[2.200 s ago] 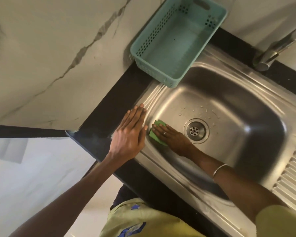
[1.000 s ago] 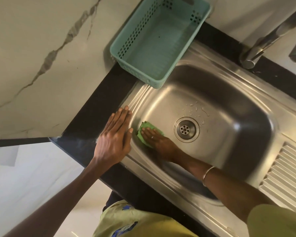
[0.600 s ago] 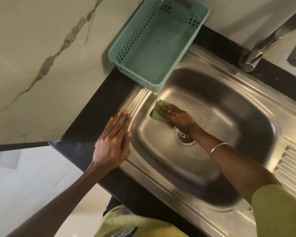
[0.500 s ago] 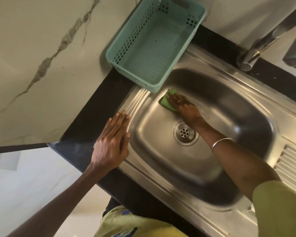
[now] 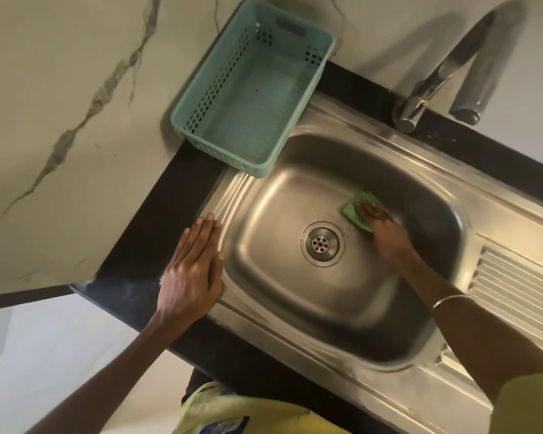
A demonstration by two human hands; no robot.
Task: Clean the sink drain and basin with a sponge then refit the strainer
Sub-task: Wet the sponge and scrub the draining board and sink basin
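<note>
**Drain just nearside-left of the sponge-pressing fingers**

Right hand (image 5: 381, 227) down in the basin, fingers (image 5: 370, 210) fairly straight and laid flat on top of the green sponge (image 5: 356, 211), pressing it to the steel floor. Pinching at the sponge's edges or not: cannot tell, blurred. Sponge poking out ahead of and to the left of the fingertips, its long side running roughly across the line of the fingers.

Outward from there: drain (image 5: 323, 244) close beside the fingers, toward the body and to the left, apart from the sponge by a narrow strip of bare steel. Perforated centre visible in the drain opening; seated strainer or fixed grate, not clear. Probably the short pull from sponge to drain as the next reach, with the right hand by far the nearer.

Farther left, across the basin (image 5: 276, 277), left hand (image 5: 192, 277) resting flat on the sink rim and the black desk (image 5: 157, 227), fingers straight and together, holding nothing, apparently bracing.

Beyond the fingertips, teal basket (image 5: 201, 98) on the far-left corner, overhanging the rim. Tap (image 5: 420, 98) off to the far right, beyond the basin's back edge.
</note>
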